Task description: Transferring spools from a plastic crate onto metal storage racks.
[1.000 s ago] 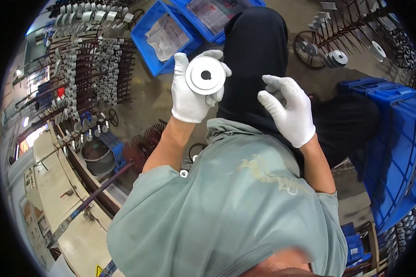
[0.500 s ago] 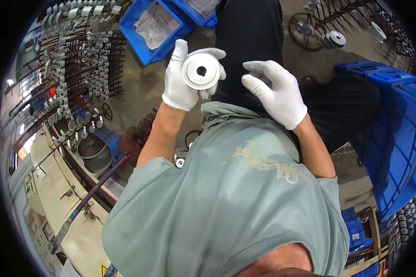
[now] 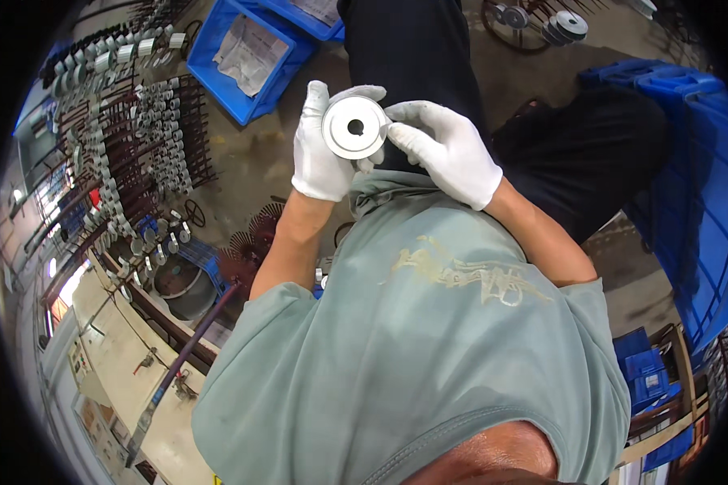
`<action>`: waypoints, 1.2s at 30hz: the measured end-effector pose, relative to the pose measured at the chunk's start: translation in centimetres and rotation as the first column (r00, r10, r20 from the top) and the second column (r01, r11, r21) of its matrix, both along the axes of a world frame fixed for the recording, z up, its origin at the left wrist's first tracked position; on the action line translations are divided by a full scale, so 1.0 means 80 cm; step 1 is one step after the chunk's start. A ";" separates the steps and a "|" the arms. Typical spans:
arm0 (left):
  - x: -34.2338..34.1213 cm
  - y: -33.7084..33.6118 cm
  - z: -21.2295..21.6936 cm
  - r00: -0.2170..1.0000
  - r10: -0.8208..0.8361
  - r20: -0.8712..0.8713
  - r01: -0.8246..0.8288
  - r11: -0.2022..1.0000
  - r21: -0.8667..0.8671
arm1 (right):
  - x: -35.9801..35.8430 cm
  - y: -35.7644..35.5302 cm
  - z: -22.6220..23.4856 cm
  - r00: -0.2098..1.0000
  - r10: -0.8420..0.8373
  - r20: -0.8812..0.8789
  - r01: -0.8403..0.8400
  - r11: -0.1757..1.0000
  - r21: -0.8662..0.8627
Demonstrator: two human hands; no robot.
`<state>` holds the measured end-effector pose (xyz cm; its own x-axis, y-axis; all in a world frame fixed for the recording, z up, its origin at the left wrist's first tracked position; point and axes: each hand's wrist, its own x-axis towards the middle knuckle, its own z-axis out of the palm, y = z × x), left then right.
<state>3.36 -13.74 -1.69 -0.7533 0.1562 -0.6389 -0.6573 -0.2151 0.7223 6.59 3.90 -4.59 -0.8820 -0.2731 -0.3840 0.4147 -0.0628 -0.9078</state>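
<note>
A pale metal pulley (image 3: 339, 139) faces up, with a round flange and a dark keyed hole at its centre. Around its left side and underneath wraps my left hand (image 3: 316, 153), in a white glove, with the thumb pointing away from me. My right hand (image 3: 453, 153), gloved the same way, has its thumb and forefinger pinched at the pulley's right rim. The other fingers of the right hand are curled and partly hidden. Both hands are held above my lap, in front of my dark trousers.
Blue bins lined with paper (image 3: 251, 56) stand ahead on the floor. At the left are racks (image 3: 158, 121) hung with several metal parts. A large blue crate (image 3: 692, 186) stands at the right. A cart with a spoked wheel (image 3: 514, 24) holds more pulleys at the far right.
My right hand has moved left from open air to the pulley's right rim, its fingers closing there. The left hand still holds the pulley. The whole view has shifted slightly.
</note>
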 end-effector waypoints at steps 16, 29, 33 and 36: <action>0.040 0.035 -0.021 0.978 0.025 -0.209 -0.065 0.980 -0.186 | 0.007 0.008 -0.008 0.956 -0.184 -0.226 0.208 0.974 0.088; 0.036 0.033 -0.003 0.963 -0.258 -0.077 0.256 0.966 -0.029 | -0.032 0.034 0.036 0.957 0.288 -0.012 -0.238 0.813 0.531; 0.031 0.035 -0.001 0.974 -0.225 -0.028 0.224 0.974 -0.038 | -0.032 0.034 0.035 0.979 0.198 0.049 -0.203 0.923 0.326; 0.026 0.036 0.002 0.989 -0.148 0.010 0.148 0.989 0.025 | -0.012 0.036 0.015 0.988 0.087 -0.126 -0.050 0.961 0.273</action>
<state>5.47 -10.83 -1.53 -0.7129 0.2809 -0.6426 -0.6918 -0.1318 0.7099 5.67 6.77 -3.37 -0.9134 -0.2385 -0.3299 0.2817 0.2147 -0.9352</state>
